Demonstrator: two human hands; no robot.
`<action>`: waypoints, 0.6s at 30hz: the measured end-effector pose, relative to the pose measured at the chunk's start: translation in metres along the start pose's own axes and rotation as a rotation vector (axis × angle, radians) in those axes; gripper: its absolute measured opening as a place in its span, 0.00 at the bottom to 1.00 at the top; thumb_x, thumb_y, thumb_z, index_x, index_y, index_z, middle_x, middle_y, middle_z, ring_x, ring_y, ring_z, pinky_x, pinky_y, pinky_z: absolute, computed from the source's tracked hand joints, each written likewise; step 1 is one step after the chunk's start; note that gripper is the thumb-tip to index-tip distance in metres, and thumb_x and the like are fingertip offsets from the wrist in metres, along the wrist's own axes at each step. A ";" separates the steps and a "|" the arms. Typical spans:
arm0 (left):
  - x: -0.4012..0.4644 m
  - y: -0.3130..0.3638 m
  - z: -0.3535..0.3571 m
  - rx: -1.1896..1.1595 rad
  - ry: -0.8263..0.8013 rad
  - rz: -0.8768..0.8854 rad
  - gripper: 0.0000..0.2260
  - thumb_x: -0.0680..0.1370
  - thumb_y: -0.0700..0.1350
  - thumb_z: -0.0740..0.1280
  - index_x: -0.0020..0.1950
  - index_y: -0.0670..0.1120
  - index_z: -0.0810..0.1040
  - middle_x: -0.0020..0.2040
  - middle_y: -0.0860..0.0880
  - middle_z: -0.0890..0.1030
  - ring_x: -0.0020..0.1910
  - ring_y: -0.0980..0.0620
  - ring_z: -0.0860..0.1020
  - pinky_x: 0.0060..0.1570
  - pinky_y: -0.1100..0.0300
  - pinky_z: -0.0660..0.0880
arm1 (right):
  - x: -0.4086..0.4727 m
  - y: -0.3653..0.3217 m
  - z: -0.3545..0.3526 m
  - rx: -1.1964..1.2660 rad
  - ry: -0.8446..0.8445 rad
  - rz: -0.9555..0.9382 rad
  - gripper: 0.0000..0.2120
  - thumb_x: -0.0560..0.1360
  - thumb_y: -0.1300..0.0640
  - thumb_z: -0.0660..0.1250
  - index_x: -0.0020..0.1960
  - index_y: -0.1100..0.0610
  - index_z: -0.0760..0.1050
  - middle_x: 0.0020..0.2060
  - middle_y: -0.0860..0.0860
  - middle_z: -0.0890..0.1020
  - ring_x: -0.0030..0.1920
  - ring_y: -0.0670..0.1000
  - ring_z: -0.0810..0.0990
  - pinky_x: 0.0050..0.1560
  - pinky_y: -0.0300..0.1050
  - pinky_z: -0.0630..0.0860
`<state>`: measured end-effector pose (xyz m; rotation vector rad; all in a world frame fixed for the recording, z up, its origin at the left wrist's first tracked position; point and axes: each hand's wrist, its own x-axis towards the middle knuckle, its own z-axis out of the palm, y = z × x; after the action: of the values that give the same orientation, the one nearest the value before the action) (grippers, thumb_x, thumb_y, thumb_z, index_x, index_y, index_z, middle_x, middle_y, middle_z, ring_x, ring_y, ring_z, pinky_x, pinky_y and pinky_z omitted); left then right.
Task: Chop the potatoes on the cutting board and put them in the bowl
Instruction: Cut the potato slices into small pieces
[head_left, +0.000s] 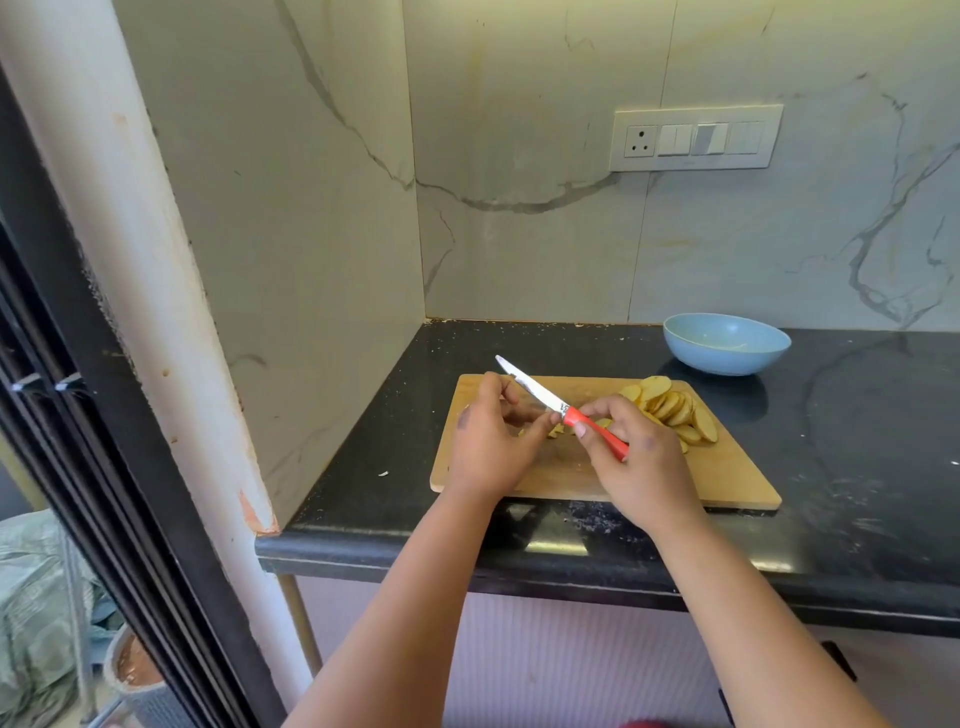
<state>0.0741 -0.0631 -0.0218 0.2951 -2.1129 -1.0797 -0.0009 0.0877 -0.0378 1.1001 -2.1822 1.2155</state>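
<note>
A wooden cutting board (727, 478) lies on the black counter. A pile of round potato slices (675, 408) sits at its far right part. My right hand (634, 457) grips the red handle of a knife (540, 396) and holds it raised above the board, blade pointing up-left. My left hand (488, 441) is beside the blade, its fingers curled and touching the blade near the handle. A few small potato pieces (555, 430) show between my hands, partly hidden. The light blue bowl (727, 343) stands behind the board at the right and looks empty.
The black counter (857, 441) extends to the right of the board. Marble walls close the counter at the back and left. A switch panel (696, 137) is on the back wall. A small scrap (383, 473) lies on the counter left of the board.
</note>
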 end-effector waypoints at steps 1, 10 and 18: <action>0.000 -0.001 0.001 -0.024 -0.010 0.012 0.17 0.73 0.48 0.75 0.47 0.47 0.67 0.40 0.56 0.84 0.43 0.63 0.81 0.47 0.66 0.75 | 0.000 0.000 0.000 0.006 0.003 -0.004 0.05 0.78 0.48 0.65 0.52 0.48 0.76 0.27 0.44 0.73 0.28 0.46 0.72 0.25 0.34 0.64; 0.000 -0.004 0.003 -0.027 -0.001 0.065 0.12 0.75 0.41 0.71 0.47 0.47 0.67 0.41 0.53 0.83 0.40 0.58 0.80 0.45 0.65 0.75 | -0.001 0.000 0.000 -0.007 0.017 -0.009 0.05 0.78 0.49 0.65 0.52 0.48 0.76 0.27 0.43 0.72 0.27 0.46 0.72 0.25 0.34 0.63; 0.003 -0.017 -0.001 0.512 0.120 0.075 0.11 0.75 0.43 0.69 0.51 0.50 0.67 0.41 0.56 0.79 0.43 0.52 0.74 0.46 0.57 0.68 | 0.000 0.001 -0.006 -0.174 0.153 0.138 0.05 0.79 0.51 0.65 0.52 0.51 0.76 0.27 0.45 0.72 0.25 0.46 0.70 0.23 0.38 0.60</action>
<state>0.0707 -0.0758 -0.0325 0.5040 -2.2436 -0.4498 -0.0021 0.0930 -0.0355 0.7723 -2.2259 1.1022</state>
